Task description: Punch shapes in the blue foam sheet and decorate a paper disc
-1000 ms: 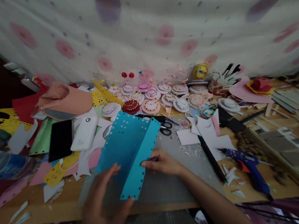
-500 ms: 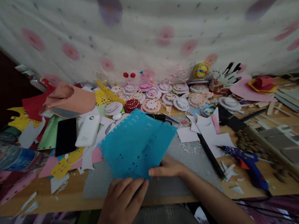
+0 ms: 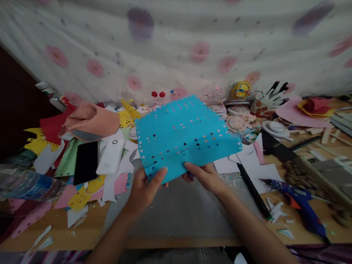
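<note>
A blue sheet of paper or thin foam (image 3: pixel 178 127), with rows of punched holes and creases across it, is held up above the grey mat (image 3: pixel 183 213). My left hand (image 3: pixel 148 188) pinches its lower left edge, thumb on top. At the lower middle edge, my right hand (image 3: pixel 204 176) grips it the same way, fingers underneath. Behind the sheet, several small layered paper hats (image 3: pixel 238 122) with coloured dots are partly covered. White paper scraps (image 3: pixel 259 166) and a black pen or knife (image 3: pixel 253 193) lie to the right of my right hand.
On the left are a phone (image 3: pixel 86 162), a white power bank (image 3: pixel 112 156), a peach cap (image 3: pixel 91 121), coloured scraps and a water bottle (image 3: pixel 20 180). A blue glue gun (image 3: pixel 301 201) and a wooden tray (image 3: pixel 332 192) lie on the right. A flowered curtain (image 3: pixel 174 41) hangs behind.
The blue sheet has been raised away from me and turned so more of its holes show. My left hand has moved from its near edge to a pinch at the lower left.
</note>
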Available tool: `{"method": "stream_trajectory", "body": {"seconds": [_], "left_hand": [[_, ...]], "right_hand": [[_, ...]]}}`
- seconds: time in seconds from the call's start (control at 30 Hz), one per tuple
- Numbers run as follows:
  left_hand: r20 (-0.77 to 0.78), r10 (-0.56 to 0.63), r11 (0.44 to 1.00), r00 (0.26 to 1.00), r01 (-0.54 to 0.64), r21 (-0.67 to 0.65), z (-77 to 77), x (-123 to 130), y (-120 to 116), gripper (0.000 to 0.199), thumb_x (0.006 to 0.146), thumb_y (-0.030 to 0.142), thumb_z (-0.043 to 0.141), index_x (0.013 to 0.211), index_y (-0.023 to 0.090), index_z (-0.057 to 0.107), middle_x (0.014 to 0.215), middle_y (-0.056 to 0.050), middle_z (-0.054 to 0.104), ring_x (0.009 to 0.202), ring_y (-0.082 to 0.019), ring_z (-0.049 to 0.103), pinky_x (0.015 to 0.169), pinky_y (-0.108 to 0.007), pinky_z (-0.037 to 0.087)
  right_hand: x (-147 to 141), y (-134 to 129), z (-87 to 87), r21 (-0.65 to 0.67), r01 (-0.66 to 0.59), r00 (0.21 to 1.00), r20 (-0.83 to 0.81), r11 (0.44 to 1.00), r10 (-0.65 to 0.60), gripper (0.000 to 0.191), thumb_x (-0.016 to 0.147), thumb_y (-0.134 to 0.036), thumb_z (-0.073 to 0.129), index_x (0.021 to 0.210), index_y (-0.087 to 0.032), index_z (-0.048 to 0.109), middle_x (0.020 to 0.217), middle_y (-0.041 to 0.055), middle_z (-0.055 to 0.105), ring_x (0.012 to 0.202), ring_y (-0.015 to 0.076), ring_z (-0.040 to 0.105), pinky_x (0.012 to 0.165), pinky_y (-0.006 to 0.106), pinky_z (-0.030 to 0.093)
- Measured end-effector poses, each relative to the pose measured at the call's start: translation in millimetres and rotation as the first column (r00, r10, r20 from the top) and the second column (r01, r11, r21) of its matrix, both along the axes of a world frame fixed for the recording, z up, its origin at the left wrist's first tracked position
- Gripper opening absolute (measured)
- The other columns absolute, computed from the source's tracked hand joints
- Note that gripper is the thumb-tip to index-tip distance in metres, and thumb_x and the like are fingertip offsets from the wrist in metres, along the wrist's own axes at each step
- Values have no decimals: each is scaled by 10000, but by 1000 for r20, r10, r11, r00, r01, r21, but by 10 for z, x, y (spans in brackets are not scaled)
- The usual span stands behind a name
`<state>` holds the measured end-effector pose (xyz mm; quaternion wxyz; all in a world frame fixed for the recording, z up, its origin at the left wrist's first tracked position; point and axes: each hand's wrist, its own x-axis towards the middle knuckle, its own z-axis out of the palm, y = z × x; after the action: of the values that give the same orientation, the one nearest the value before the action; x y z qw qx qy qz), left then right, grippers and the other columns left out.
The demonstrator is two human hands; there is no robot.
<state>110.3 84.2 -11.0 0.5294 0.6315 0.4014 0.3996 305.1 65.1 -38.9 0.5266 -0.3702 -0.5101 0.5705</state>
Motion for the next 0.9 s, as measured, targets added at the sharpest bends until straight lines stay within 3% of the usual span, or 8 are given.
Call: {"method": "stream_trajectory", "body": {"seconds": [0.17, 0.27, 0.33, 0.4, 0.57, 0.67, 0.77, 0.9], "left_hand": [[153, 196, 980, 969, -188, -61, -342, 260, 233, 531, 857, 588, 516, 510, 187, 502, 484, 2, 521, 463, -110, 469, 476, -231, 383], [155, 252, 966, 955, -240, -94, -587, 262, 269, 571, 868, 626, 467, 496, 195, 431, 462, 22, 448, 447, -102, 425, 465, -227, 368], [139, 282, 957, 949, -268, -113, -670, 234, 266, 581, 859, 646, 465, 490, 202, 400, 446, 32, 406, 430, -102, 401, 448, -227, 359], [111, 305, 948, 946, -291, -126, -684, 212, 259, 571, 853, 658, 464, 507, 207, 413, 454, 33, 408, 429, -108, 400, 434, -228, 357], [24, 337, 939, 941, -334, -77, -617, 230, 238, 488, 808, 652, 543, 601, 212, 500, 548, 20, 481, 523, -141, 460, 482, -243, 396], [-23, 341, 940, 940, -342, -16, -620, 252, 230, 492, 807, 614, 566, 549, 216, 438, 515, 26, 411, 510, -140, 413, 480, -254, 361], [-52, 377, 926, 925, -375, 43, -650, 250, 238, 485, 836, 562, 549, 533, 217, 392, 503, 34, 350, 502, -133, 372, 480, -258, 322], [-58, 424, 903, 904, -416, 108, -686, 239, 258, 505, 828, 565, 538, 516, 217, 348, 493, 40, 312, 488, -123, 342, 468, -258, 292]], "right_hand": [[-128, 70, -240, -59, -118, 954, -282, 991, 97, 377, 711, -451, 676, 1004, -227, 599, 931, 45, 580, 773, 178, 565, 620, 280, 457], [-173, 57, -328, -53, -162, 970, -193, 985, 149, 391, 794, -406, 635, 1141, -240, 568, 1064, 62, 591, 983, 209, 561, 897, 353, 446], [-196, 44, -350, -51, -156, 982, -117, 986, 149, 404, 841, -423, 610, 1197, -247, 538, 1111, 66, 594, 1057, 216, 548, 979, 379, 403], [-219, 45, -361, -66, -151, 986, -84, 986, 145, 427, 839, -431, 635, 1211, -255, 520, 1112, 65, 600, 1024, 207, 570, 954, 371, 425], [-259, 91, -425, -189, -152, 982, -138, 970, 126, 470, 711, -409, 782, 1087, -251, 548, 896, 8, 619, 645, 128, 581, 606, 267, 499], [-258, 96, -459, -215, -134, 982, -158, 967, 101, 375, 724, -425, 771, 975, -207, 598, 818, 5, 622, 674, 130, 604, 660, 275, 521], [-257, 82, -460, -207, -132, 978, -186, 969, 93, 325, 806, -435, 695, 1012, -193, 632, 908, 36, 654, 767, 142, 639, 750, 299, 537], [-276, 80, -476, -221, -107, 970, -238, 970, 53, 302, 758, -360, 761, 1006, -221, 660, 972, 22, 670, 819, 138, 645, 775, 291, 543]]}}
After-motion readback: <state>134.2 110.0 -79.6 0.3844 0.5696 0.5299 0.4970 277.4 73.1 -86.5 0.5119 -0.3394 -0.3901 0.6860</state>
